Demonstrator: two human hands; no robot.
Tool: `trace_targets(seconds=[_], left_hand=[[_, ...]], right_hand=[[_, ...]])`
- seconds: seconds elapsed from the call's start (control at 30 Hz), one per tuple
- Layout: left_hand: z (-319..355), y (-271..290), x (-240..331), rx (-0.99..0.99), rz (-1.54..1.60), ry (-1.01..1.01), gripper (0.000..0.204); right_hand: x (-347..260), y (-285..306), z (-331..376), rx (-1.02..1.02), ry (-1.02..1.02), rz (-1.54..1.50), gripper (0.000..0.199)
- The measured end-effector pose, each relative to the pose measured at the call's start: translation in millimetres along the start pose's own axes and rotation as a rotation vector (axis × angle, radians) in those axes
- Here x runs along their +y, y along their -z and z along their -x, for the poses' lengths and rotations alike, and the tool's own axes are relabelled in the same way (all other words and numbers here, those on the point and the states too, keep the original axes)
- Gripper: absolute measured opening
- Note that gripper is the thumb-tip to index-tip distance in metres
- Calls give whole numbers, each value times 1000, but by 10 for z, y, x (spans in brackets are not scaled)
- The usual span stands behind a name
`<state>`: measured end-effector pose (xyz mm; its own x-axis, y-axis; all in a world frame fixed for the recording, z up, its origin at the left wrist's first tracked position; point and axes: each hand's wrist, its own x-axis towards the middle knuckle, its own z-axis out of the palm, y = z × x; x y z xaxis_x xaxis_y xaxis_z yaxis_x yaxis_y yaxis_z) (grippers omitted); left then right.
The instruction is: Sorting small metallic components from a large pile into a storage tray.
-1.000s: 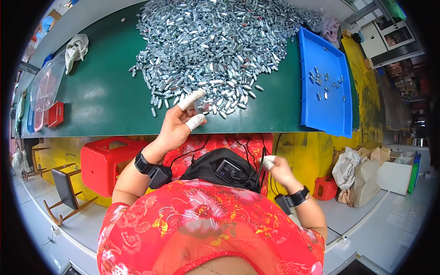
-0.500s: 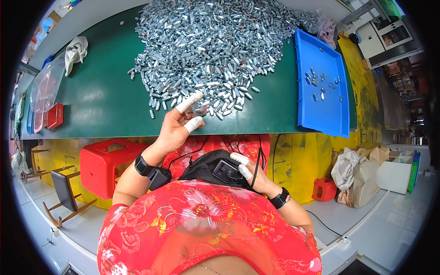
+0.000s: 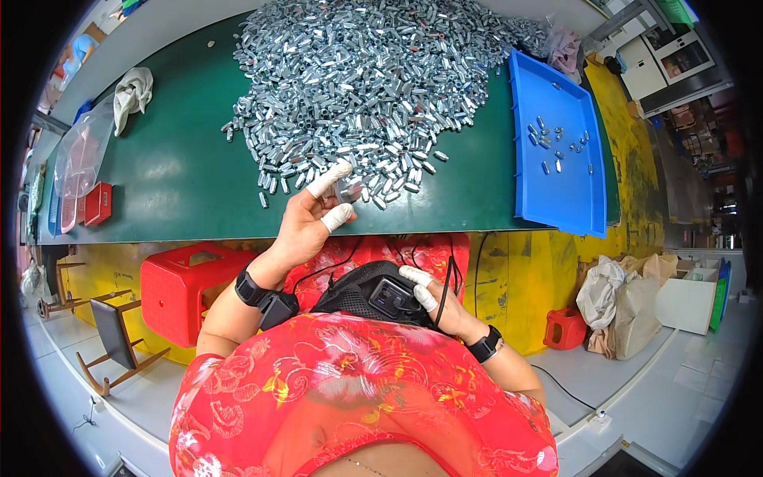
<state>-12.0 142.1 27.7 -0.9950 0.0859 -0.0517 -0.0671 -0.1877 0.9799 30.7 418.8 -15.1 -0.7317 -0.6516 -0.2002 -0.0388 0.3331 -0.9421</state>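
My left hand [image 3: 300, 229] is at the table's front edge, thumb and forefinger wrapped in white tape. Its fingers curl around a small clear, see-through piece [image 3: 348, 191], partly hidden by the hand; its exact kind cannot be made out. Just beyond the fingertips begins a large heap of shiny hexagonal metal sleeves [image 3: 366, 87]. At my waist, my right hand [image 3: 451, 312], also with taped fingers, grips the right side of a small black boxy device [image 3: 391, 297] on a black mesh pouch [image 3: 346, 292].
On the green table [image 3: 179, 171], a blue tray [image 3: 556, 195] at the right holds several metal sleeves. To the left are a small red bin [image 3: 98, 203], a clear plastic bag [image 3: 82, 155] and a pale cloth [image 3: 132, 95]. A red stool [image 3: 171, 298] stands below the table.
The whole view has shifted very slightly. Both hands keep their places and their holds.
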Motion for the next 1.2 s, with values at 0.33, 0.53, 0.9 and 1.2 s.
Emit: trace_targets(seconds=[0.33, 0.53, 0.9, 1.2], left_hand=[[-12, -37, -14, 16, 17, -27, 52], [-6, -45, 15, 19, 24, -29, 52], [-17, 11, 39, 17, 28, -26, 50], [-28, 49, 173, -32, -6, -85, 52]], right_hand=[[-3, 3, -1, -1, 4, -2, 41], [1, -6, 3, -1, 2, -2, 41], [5, 42, -35, -16, 20, -40, 39], [-395, 1057, 127, -66, -261, 242, 30]])
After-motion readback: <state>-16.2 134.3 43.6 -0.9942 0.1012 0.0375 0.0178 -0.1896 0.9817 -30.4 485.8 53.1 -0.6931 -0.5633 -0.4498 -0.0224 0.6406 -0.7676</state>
